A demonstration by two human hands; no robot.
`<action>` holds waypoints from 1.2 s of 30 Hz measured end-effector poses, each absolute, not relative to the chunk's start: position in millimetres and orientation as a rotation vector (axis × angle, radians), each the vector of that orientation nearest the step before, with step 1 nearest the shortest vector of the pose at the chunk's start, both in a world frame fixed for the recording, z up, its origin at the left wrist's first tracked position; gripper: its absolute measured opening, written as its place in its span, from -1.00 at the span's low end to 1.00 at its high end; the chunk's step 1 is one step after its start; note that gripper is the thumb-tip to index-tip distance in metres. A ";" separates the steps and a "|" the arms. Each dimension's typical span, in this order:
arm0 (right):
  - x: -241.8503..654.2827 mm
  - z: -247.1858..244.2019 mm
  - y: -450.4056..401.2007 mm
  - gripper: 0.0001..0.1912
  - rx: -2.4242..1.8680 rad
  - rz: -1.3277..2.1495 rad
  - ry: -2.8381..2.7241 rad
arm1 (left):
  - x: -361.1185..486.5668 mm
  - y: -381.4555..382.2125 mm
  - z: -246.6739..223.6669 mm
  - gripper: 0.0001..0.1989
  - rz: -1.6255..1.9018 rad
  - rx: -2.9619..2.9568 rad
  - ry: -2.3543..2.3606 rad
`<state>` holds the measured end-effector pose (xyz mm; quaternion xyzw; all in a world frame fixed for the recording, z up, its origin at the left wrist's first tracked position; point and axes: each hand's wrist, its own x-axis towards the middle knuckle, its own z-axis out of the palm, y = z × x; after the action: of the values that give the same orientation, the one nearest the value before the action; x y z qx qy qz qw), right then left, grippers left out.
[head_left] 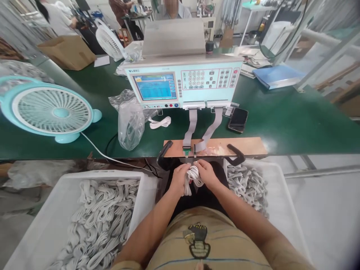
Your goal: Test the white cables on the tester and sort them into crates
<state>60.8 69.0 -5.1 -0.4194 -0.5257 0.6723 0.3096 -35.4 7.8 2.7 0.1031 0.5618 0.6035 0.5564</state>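
Finding left hand (180, 177) and right hand (207, 174) gripping one cable bundle (193, 173); more lie in left bin (42, 221) and right bin (284, 210); which done, we cannot tell

A machine (208, 95) stands on a workbench (281, 120), fan (53, 112) to its left, folder (277, 77) to its right. Before it, a board (218, 147) lies along the near edge; nearer the camera, a cable bundle (193, 174) sits between left hand (179, 179) and right hand (207, 174). Cables (102, 217) lie in crates (50, 225) on either side.
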 end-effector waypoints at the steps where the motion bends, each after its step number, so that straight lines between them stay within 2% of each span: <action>1: 72.8 -5.2 70.3 -0.66 -1.116 1.749 -1.453 | -33.6 2.4 3.2 -0.74 1.404 0.195 1.272; 4: 126.7 -5.6 81.5 -0.70 -1.230 1.560 -1.790 | -35.3 -10.4 2.6 -0.75 1.354 0.025 1.067; 7: 177.7 -1.0 91.6 -0.80 -1.403 0.979 -2.330 | -39.4 -15.3 -3.3 -0.80 1.339 -0.073 0.959; 9: 190.3 6.5 87.5 -0.82 -1.287 0.662 -2.546 | -37.2 -13.6 -9.4 -0.78 1.306 -0.084 0.964; 10: 188.5 10.8 81.5 -0.79 -1.136 0.616 -2.628 | -34.3 -11.3 -12.2 -0.78 1.283 -0.080 0.971; 14: 150.4 19.7 49.2 -0.70 -0.437 0.747 -2.809 | -18.3 -0.6 -17.1 -0.79 1.198 0.029 0.996; 16: 131.1 17.0 38.2 -0.74 -0.262 0.731 -2.881 | -12.5 0.9 -16.4 -0.77 1.081 0.086 1.006; 19: 117.3 10.8 29.4 -0.81 -0.058 0.685 -3.062 | -7.2 -6.6 -17.2 -0.61 0.802 0.080 1.000; 23: 117.2 7.1 24.3 -0.87 0.114 0.869 -3.145 | -2.3 -30.6 -20.6 -0.51 0.675 0.005 0.919; 27: 124.7 0.0 26.6 -0.83 0.043 1.115 -3.036 | -6.0 -58.4 -15.4 -0.57 0.862 0.304 1.046; 31: 135.2 -11.0 28.6 -0.88 -0.157 1.357 -2.899 | -14.8 -80.4 -10.7 -0.51 0.884 0.754 1.321; 36: 132.0 -20.4 27.0 -0.93 -0.522 1.560 -2.575 | -21.4 -81.1 -17.2 -0.79 0.936 0.722 1.371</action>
<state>132.0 27.0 -20.4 -0.1706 -0.8419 0.5102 0.0431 -21.4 -81.1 -17.2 0.3137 0.5956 0.4065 0.6177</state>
